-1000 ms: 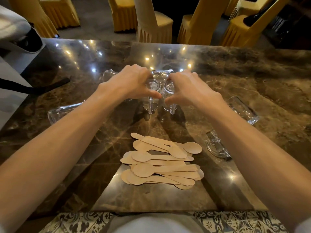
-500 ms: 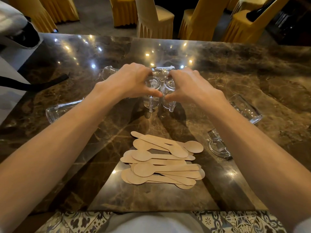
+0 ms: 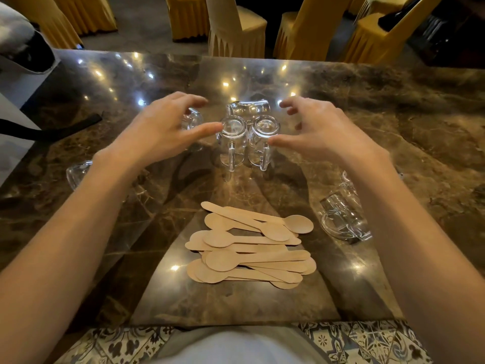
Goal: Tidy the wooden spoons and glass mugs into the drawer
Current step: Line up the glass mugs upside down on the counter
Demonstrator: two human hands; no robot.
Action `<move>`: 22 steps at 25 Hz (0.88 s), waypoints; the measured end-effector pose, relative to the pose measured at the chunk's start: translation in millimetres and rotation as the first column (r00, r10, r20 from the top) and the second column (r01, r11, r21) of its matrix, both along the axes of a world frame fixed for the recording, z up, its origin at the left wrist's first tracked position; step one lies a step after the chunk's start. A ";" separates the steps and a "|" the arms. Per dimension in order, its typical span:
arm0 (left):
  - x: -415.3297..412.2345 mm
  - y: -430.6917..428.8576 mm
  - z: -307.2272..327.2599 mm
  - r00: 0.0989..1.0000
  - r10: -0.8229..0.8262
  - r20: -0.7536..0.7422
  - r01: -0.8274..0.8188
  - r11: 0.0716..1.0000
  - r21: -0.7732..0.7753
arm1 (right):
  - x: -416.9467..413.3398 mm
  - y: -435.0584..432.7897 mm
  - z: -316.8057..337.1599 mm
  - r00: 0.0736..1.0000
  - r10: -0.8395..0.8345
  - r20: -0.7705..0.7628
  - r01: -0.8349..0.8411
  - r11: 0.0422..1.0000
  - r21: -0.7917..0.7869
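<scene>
Two clear glass mugs stand side by side at the table's middle, the left mug [image 3: 232,139] and the right mug [image 3: 263,139], handles toward me. Behind them a third glass mug [image 3: 249,107] lies on its side. My left hand [image 3: 162,127] hovers just left of the pair, fingers spread, holding nothing. My right hand [image 3: 322,130] hovers just right of them, also spread. A pile of several flat wooden spoons [image 3: 252,244] lies nearer to me. More mugs lie at the left [image 3: 76,174], behind my left hand [image 3: 193,119] and at the right [image 3: 341,216]. No drawer is visible.
The brown marble table [image 3: 406,127] reflects ceiling lights. A black strap [image 3: 52,130] and a grey bag [image 3: 23,48] sit at the far left. Yellow-covered chairs [image 3: 236,30] stand beyond the far edge. Patterned floor tiles [image 3: 354,342] show below the near edge.
Both hands have let go of the two standing mugs and drawn apart, fingers now spread. The mugs stay upright next to each other.
</scene>
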State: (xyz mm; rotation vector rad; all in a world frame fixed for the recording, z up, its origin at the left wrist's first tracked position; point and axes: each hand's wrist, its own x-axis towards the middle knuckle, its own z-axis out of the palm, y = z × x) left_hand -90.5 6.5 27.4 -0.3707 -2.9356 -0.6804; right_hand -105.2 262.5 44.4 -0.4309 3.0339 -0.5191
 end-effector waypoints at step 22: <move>82.9 -85.8 -64.8 0.971 0.184 -0.154 -0.154 0.970 0.189 | 120.9 101.6 -60.2 0.911 -0.389 0.136 0.391 0.920 0.009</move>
